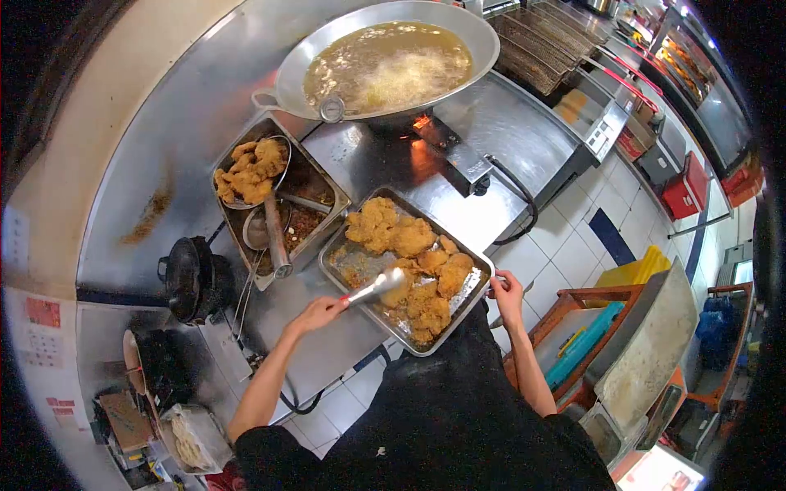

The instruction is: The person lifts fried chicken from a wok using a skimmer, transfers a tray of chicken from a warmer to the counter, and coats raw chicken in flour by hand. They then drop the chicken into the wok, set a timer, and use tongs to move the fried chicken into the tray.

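My left hand [318,313] is closed around metal tongs [368,290] with a red part near the fingers. Their blurred tip reaches over pieces of fried chicken [429,307] in a shallow metal tray [334,250]. The golden-brown pieces lie along the tray's far side and right half, with crumbs on the bare metal at left. At the tray's right corner, my right hand [508,296] grips the rim between thumb and fingers. The tray slants across the front edge of the steel counter [315,352], close to my body.
A wide wok [286,78] of bubbling oil stands over a flame at the back, a dial thermometer [332,109] on its rim. Left of the tray, a deep pan [319,184] bears a strainer with more fried chicken [254,170]. A black pot [195,282] sits further left.
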### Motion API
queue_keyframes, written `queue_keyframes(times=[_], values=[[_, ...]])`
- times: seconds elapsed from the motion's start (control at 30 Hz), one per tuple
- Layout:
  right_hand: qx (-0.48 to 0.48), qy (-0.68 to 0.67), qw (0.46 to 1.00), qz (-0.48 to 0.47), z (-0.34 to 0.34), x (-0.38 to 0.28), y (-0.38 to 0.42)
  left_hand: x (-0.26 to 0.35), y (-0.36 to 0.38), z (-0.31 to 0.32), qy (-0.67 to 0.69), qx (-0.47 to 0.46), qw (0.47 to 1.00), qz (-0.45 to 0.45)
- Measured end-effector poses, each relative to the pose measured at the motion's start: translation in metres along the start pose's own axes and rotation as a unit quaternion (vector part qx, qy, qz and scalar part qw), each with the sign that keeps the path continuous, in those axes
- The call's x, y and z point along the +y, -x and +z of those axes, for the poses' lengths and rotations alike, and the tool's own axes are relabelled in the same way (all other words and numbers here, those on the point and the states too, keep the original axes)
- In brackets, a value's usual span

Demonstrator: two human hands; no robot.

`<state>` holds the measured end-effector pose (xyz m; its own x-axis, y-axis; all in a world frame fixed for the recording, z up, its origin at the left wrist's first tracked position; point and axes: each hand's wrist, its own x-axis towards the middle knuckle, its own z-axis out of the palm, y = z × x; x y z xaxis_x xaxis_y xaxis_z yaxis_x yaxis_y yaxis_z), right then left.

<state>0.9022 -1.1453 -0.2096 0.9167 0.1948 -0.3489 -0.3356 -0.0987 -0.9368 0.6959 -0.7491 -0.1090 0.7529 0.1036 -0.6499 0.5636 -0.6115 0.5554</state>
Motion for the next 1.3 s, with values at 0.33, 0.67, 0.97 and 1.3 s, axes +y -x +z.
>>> queue_keyframes(times=[0.33,0.67,0.97,1.3], values=[[0.004,0.032,0.999,-0.01,-0.002,-0.002,0.002,0.01,-0.005,0.004,-0.036,0.014,0.999,0.034],[0.032,-0.038,0.999,0.021,0.003,-0.004,0.005,0.039,0.043,0.003,0.225,0.025,0.974,-0.006],[0.029,0.017,0.999,0.01,0.0,0.01,-0.001,0.136,0.013,0.023,0.156,0.003,0.977,0.146],[0.015,-0.027,0.999,0.012,0.003,-0.002,0.003,0.196,-0.002,0.064,-0.115,0.136,0.974,0.136]])
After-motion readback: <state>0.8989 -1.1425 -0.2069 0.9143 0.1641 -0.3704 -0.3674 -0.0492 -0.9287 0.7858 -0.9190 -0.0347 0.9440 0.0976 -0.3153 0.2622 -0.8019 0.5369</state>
